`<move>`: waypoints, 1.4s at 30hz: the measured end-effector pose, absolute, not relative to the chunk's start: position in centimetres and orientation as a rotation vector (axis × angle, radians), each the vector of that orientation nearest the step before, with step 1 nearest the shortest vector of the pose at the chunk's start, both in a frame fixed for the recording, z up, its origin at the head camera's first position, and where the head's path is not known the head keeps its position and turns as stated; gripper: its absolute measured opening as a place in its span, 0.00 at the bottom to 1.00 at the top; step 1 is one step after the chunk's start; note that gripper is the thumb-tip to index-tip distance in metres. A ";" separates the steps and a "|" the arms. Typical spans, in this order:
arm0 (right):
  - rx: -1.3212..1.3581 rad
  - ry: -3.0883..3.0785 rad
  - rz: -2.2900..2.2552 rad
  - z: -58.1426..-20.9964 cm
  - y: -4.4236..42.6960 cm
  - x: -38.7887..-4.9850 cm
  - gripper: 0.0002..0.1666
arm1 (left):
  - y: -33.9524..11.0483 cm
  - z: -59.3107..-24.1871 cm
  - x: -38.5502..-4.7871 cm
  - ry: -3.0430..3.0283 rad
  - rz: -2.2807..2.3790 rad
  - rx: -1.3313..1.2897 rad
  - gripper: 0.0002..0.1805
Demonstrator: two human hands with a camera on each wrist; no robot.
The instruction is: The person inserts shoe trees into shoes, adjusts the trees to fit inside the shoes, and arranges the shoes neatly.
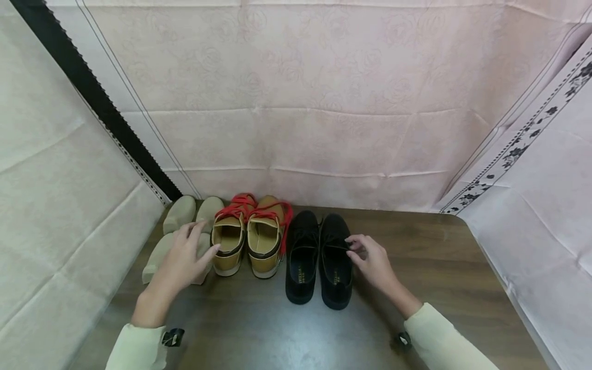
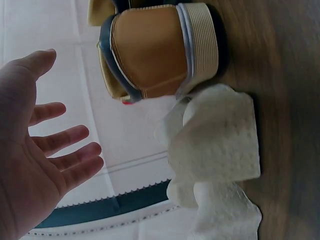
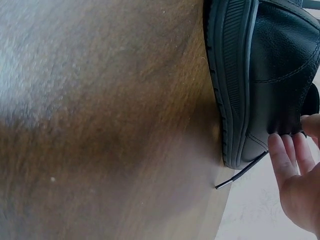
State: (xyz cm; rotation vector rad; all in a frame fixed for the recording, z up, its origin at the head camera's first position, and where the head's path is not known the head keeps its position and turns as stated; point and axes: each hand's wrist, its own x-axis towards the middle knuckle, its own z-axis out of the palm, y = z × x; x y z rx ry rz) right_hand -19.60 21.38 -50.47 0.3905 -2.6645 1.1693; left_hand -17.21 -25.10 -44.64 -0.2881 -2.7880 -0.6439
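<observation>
Insole lettering (image 1: 336, 277) illegible; left fingers (image 2: 65, 139) spread; right fingers (image 3: 281, 157) touch black shoe (image 1: 335, 257), grip unclear.

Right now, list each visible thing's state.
Left hand: open, fingers apart.
Right hand: touching right black shoe.
Black shoes: upright, side by side.
Black lace: one end loose.
Tan shoes: upright, side by side.
Red laces: threaded; tying unclear.
Cream molded pieces: in two rows.
</observation>
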 end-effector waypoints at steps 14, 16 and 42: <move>0.364 -2.660 1.213 -50.8 21.5 -19.7 0.17 | -28.2 -45.5 -16.9 -2.803 -0.652 -0.189 0.36; 0.354 -2.666 1.220 -50.8 21.5 -19.7 0.17 | -28.6 -45.8 -16.9 -2.819 -0.671 -0.164 0.36; 0.334 -2.704 1.257 -50.7 21.6 -19.8 0.17 | -29.4 -48.5 -17.4 -3.122 -0.678 0.051 0.36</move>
